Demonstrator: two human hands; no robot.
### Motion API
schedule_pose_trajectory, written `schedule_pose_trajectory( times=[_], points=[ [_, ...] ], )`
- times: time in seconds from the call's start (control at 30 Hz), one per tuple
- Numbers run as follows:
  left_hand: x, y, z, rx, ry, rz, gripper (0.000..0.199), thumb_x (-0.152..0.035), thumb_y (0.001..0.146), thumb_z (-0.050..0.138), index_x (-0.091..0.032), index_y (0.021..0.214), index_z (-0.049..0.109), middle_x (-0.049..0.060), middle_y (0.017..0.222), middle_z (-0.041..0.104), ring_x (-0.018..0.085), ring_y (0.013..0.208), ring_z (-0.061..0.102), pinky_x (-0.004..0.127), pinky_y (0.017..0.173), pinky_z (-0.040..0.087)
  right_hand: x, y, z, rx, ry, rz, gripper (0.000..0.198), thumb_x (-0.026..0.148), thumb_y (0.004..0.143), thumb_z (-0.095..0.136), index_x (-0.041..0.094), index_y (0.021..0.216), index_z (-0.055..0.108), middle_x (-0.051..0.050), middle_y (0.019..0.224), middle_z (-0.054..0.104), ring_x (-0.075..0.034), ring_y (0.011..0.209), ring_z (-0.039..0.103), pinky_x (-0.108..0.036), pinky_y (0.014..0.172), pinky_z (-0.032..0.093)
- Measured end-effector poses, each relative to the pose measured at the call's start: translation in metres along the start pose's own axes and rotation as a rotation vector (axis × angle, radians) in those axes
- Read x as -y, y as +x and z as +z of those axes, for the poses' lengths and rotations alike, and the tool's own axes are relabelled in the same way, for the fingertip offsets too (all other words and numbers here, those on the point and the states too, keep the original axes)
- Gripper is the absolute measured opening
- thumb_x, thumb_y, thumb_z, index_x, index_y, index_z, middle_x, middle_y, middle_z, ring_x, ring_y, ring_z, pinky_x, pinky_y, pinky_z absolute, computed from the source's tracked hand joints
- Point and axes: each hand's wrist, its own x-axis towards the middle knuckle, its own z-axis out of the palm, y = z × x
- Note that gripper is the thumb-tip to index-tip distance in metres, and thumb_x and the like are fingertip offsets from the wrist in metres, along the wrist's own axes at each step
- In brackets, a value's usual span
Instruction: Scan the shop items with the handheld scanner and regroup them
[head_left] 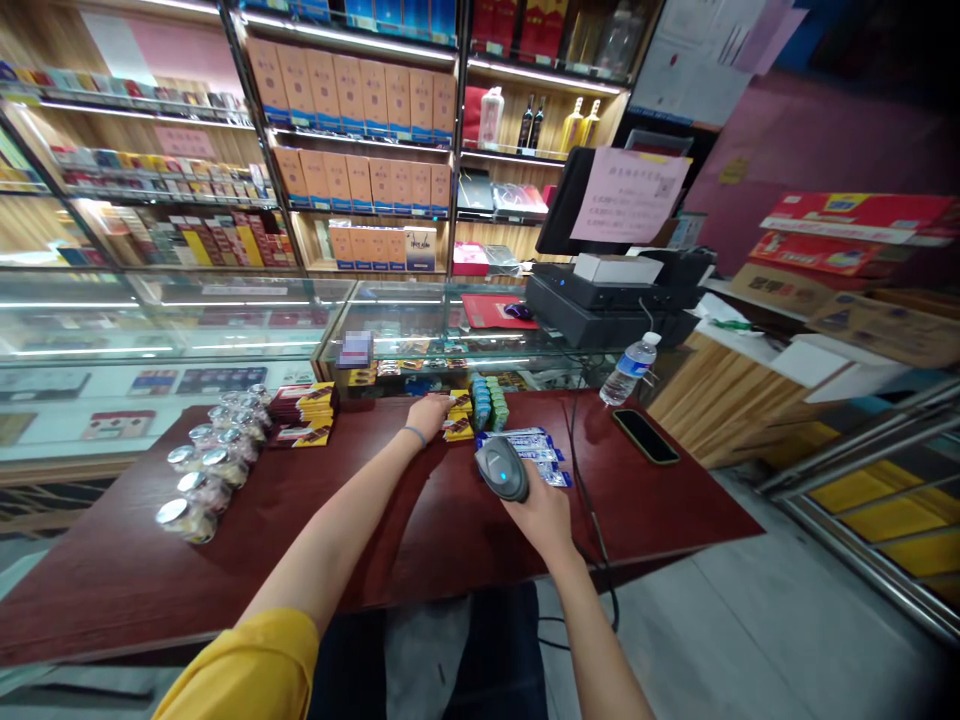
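My right hand (545, 512) is wrapped round a dark grey barcode scanner (501, 468), held over several blue and silver packets (536, 446) on the table. Farther forward, my left hand (429, 414) closes its fingers at the left end of the yellow chocolate packets (459, 416); its fingertips are partly hidden. Just right of those packets stand short rows of small green and blue packs (489, 402). Another pile of red and yellow chocolate packets (304, 414) lies to the left. Beyond it, several clear jars with silver lids (217, 455) form two rows.
A dark red table (315, 540) carries these goods. A water bottle (630, 368) and a phone (646, 436) occupy its right side. The scanner's black cable (587, 490) crosses the tabletop. Behind are a glass display case (247, 345), a monitor (562, 205) and stocked shelves.
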Motion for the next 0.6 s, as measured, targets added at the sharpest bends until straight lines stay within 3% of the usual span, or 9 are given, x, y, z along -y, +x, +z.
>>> schedule_pose_trajectory(
  times=[0.1, 0.23, 0.47, 0.6],
  points=[
    [0.004, -0.009, -0.011, 0.065, 0.198, 0.136, 0.016, -0.021, 0.081, 0.062, -0.026, 0.091, 0.073, 0.01, 0.102, 0.07, 0.023, 0.101, 0.063, 0.035, 0.098, 0.045, 0.001, -0.001, 0.004, -0.015, -0.032, -0.016, 0.039, 0.045, 0.079, 0.058, 0.025, 0.112, 0.055, -0.001, 0.075, 0.071, -0.023, 0.068, 0.067, -0.027, 0.057, 0.034],
    [0.013, -0.039, -0.042, -0.036, 0.361, 0.19, 0.03, -0.017, 0.089, 0.048, -0.024, 0.109, 0.069, 0.008, 0.114, 0.068, 0.022, 0.109, 0.061, 0.038, 0.101, 0.045, 0.006, -0.002, 0.008, -0.049, -0.054, -0.026, 0.04, 0.046, 0.078, 0.059, 0.025, 0.111, 0.056, -0.001, 0.072, 0.07, -0.022, 0.065, 0.066, -0.027, 0.056, 0.033],
    [0.04, -0.111, -0.137, -0.215, 0.624, 0.136, 0.034, -0.013, 0.087, 0.046, -0.02, 0.116, 0.062, 0.009, 0.115, 0.064, 0.023, 0.111, 0.056, 0.04, 0.102, 0.044, 0.035, -0.004, 0.014, -0.086, -0.018, -0.066, 0.037, 0.05, 0.079, 0.058, 0.025, 0.106, 0.058, 0.0, 0.069, 0.069, -0.019, 0.058, 0.062, -0.025, 0.055, 0.029],
    [0.055, -0.138, -0.184, -0.239, 0.754, 0.084, 0.035, -0.016, 0.086, 0.05, -0.017, 0.119, 0.06, 0.014, 0.121, 0.058, 0.027, 0.118, 0.052, 0.044, 0.105, 0.041, 0.055, -0.003, 0.025, -0.091, -0.007, -0.114, 0.034, 0.048, 0.078, 0.059, 0.024, 0.102, 0.059, 0.0, 0.067, 0.068, -0.019, 0.058, 0.061, -0.025, 0.055, 0.026]
  ],
)
